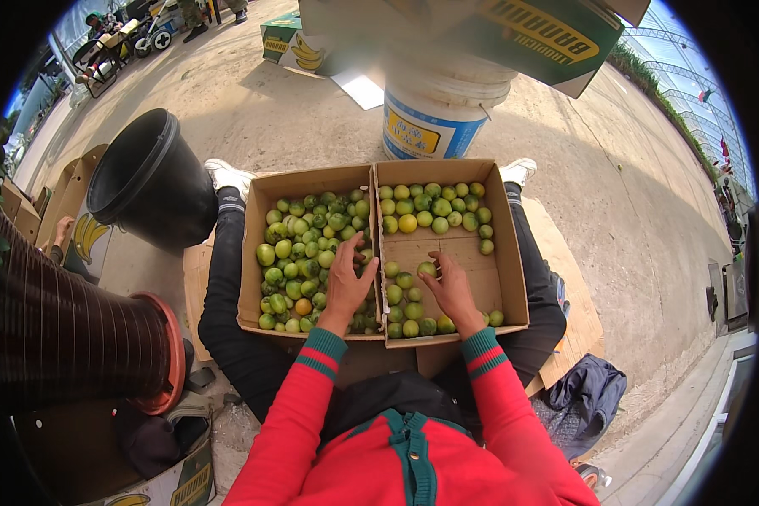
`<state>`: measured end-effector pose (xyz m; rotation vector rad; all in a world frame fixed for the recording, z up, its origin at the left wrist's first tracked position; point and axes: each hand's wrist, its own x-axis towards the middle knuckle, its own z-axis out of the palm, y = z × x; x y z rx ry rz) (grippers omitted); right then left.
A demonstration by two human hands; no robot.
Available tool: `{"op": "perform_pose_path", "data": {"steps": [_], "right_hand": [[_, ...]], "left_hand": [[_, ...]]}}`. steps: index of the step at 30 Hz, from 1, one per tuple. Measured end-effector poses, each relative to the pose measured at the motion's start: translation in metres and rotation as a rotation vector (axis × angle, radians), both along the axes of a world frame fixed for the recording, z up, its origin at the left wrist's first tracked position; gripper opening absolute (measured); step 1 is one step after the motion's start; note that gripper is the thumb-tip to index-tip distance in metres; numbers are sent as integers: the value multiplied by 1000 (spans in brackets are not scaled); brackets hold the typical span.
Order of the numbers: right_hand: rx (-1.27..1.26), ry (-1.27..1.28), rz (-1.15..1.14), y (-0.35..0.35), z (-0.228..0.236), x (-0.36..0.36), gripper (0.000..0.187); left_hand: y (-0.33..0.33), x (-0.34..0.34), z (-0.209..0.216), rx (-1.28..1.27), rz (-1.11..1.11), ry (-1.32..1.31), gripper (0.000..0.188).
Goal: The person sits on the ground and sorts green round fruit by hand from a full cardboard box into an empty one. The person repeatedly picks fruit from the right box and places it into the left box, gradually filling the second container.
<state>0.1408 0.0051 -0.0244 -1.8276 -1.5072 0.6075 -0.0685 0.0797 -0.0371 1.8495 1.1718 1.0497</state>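
Note:
Two open cardboard boxes sit side by side between my legs. The left box (253, 253) is heaped with small round green fruits (292, 228) that look like unripe tomatoes, a few turning orange. In the right box (481, 282), similar fruits line the far side and form short rows along the near-left part, with bare cardboard between. My left hand (348, 278) hovers over the left box's right edge, fingers apart and curved, fruits beneath them. Over the right box, my right hand (454, 293) pinches one green tomato (427, 269) between thumb and fingers, beside the near-left rows.
A black bucket (153, 181) stands left of my leg, near a large brown ribbed pot (76, 329). Ahead, a white bucket (434, 118) supports a cardboard carton (514, 42). Dark cloth (589, 401) lies at right. Another person's hand (63, 229) shows at far left.

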Motion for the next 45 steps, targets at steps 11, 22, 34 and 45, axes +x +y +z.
{"op": "perform_pose_path", "data": {"steps": [11, 22, 34, 45], "right_hand": [[-6, -1, 11, -1, 1, 0, 42], [-56, -25, 5, 0, -5, 2, 43], [-54, -26, 8, 0, -7, 2, 43], [-48, -19, 7, 0, -5, 1, 43]], "left_hand": [[-1, 0, 1, -14, 1, 4, 54], [0, 0, -1, -37, -11, 3, 53], [0, 0, -1, -42, -10, 3, 53], [0, -1, -1, -60, -19, 7, 53]]}}
